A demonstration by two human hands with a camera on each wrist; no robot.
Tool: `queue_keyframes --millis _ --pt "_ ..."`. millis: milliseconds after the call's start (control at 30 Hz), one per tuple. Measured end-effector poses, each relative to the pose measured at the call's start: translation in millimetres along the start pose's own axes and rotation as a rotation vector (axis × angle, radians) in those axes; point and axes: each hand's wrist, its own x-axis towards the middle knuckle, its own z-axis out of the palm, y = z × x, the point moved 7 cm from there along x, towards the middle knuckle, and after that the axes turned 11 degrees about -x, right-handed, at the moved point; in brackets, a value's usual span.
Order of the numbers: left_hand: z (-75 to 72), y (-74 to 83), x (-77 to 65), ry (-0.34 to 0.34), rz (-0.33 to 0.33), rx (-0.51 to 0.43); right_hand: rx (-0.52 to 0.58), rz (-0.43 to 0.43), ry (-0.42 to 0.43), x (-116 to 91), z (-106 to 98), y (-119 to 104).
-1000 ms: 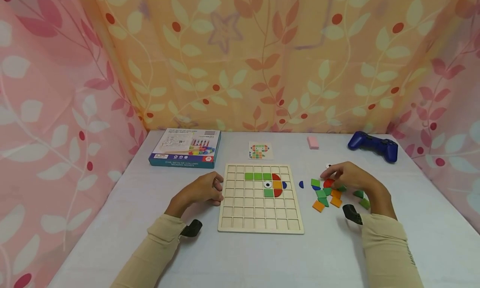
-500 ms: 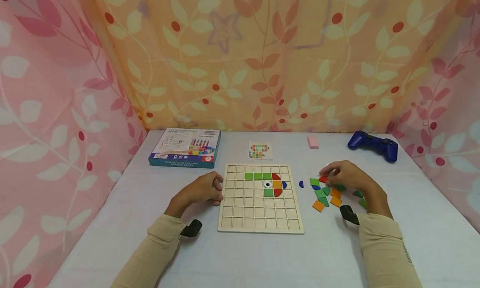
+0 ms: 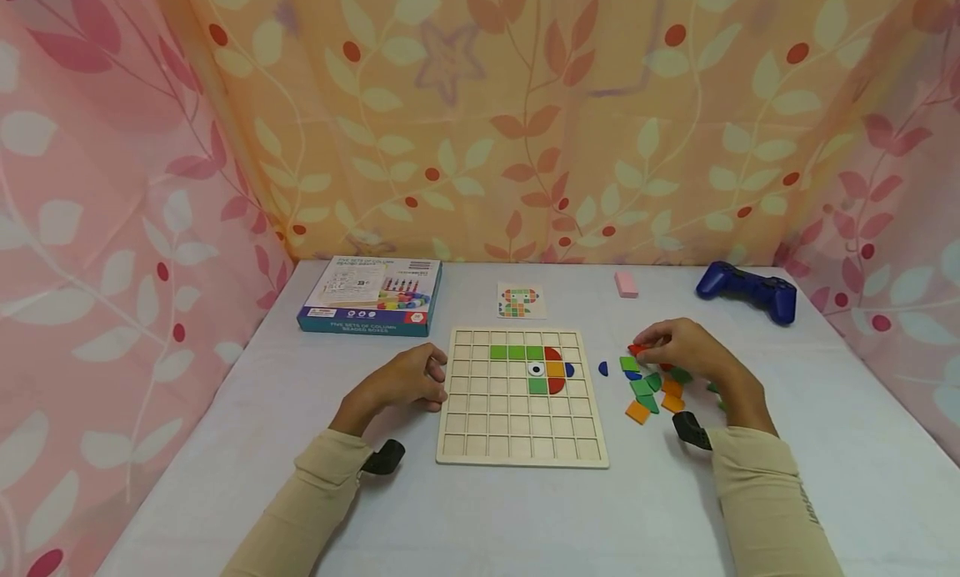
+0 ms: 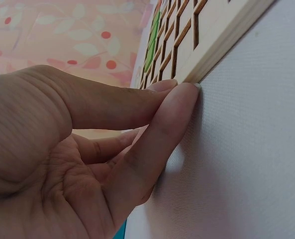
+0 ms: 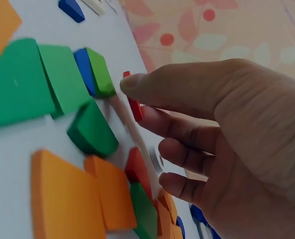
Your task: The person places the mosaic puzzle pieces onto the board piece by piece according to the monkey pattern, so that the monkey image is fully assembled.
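A wooden grid board (image 3: 519, 459) lies on the table, with green squares (image 3: 516, 353), red quarter-rounds, an orange square, a blue half-round and an eye disc (image 3: 536, 368) set in its upper right cells. My left hand (image 3: 408, 377) pinches the board's left edge between thumb and index finger, close up in the left wrist view. To the right of the board, my right hand (image 3: 690, 349) pinches a thin red piece (image 5: 139, 112) by thumb and index finger, over loose pieces. Its other fingers are loosely bent. Below them lie green (image 5: 93, 130), orange (image 5: 120, 199) and red pieces.
A picture card (image 3: 522, 302) lies behind the board. A boxed toy set (image 3: 372, 296) is at back left; a pink block (image 3: 626, 285) and a blue game controller (image 3: 746, 293) are at back right. One blue half-round (image 3: 603, 368) lies between board and pile.
My right hand has shifted left and slightly away from me, carrying the red piece from the pile to the pile's far left side. My left hand has stayed at the board's edge.
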Motion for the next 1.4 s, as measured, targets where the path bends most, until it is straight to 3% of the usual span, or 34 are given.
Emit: queue_keyframes --millis 267,900,1133,1400 --pt "0.7 -1.2 0.7 -0.004 -0.003 -0.017 -0.025 -0.077 0.043 7.5 10.1 -30.2" --pt "0.8 -0.6 -0.1 -0.007 0.001 -0.021 -0.059 -0.237 0.045 21.5 30.8 -87.7" --pt "-0.1 -1.1 0.4 -0.001 -0.001 -0.009 -0.098 -0.334 0.093 27.3 36.8 -115.4" --pt "0.5 -0.9 0.0 -0.003 -0.006 -0.026 -0.118 -0.386 0.124 32.9 46.0 -143.9"
